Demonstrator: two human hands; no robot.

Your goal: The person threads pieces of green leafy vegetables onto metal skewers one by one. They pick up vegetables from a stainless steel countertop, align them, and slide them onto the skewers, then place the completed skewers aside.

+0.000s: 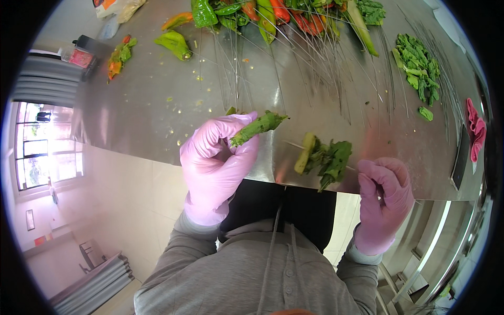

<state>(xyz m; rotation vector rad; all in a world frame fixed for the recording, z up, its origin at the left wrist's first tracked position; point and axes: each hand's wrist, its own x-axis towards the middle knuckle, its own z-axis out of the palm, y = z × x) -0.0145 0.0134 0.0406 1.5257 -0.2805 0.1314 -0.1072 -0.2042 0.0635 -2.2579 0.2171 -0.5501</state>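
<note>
My left hand (214, 161), in a pink glove, pinches a rolled piece of green leafy vegetable (260, 128) over the steel table. A smaller green bit (231, 111) shows behind its fingers. My right hand (384, 197), also gloved, grips one end of a thin skewer (293, 144) near the table's front edge. Threaded on that skewer are a pale green stem piece (304, 154) and dark green leaves (336, 159). The skewer's bare tip points left toward my left hand, apart from the rolled piece.
Loose metal skewers (338, 71) lie scattered across the steel table (149, 114). Green and red peppers (267, 19) are heaped at the back. Leafy greens (419, 69), a phone-like dark slab (460, 157) and a pink cloth (475, 130) lie right. A pepper-and-leaf bundle (120, 59) lies left.
</note>
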